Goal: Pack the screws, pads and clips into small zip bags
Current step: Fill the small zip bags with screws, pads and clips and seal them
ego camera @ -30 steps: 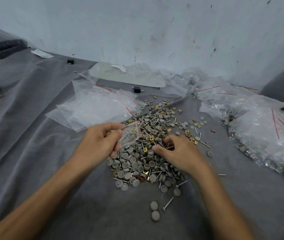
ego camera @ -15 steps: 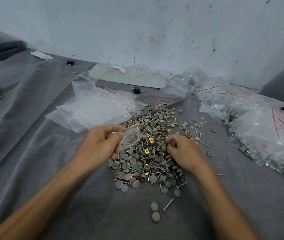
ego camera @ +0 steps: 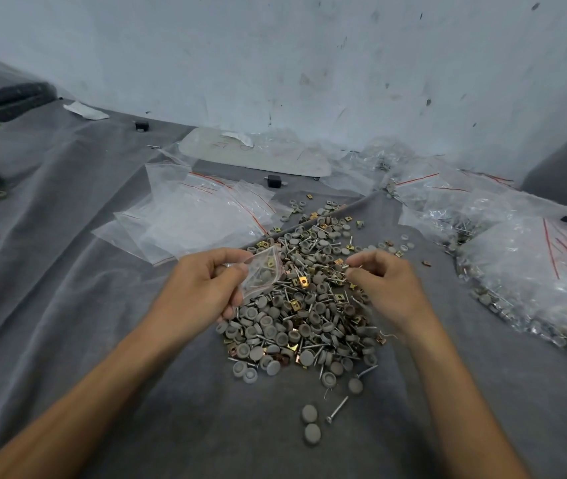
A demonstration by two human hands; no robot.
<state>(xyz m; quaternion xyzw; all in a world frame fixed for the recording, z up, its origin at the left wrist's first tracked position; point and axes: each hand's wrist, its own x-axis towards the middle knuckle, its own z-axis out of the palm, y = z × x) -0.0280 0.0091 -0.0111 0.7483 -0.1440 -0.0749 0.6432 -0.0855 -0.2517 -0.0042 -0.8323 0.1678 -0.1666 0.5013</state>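
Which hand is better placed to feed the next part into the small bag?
Right. The left hand is occupied pinching the small zip bag over the pile; the right hand hovers above the pile opposite the bag, fingers pinched together, though whether they hold a part is too small to tell.

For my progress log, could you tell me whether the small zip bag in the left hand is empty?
No, a gold clip and grey pads show through the small zip bag that the left hand pinches.

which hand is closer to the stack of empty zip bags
Left. The left hand, holding a small bag, is in front of the stack of empty zip bags; the right hand is over the parts pile.
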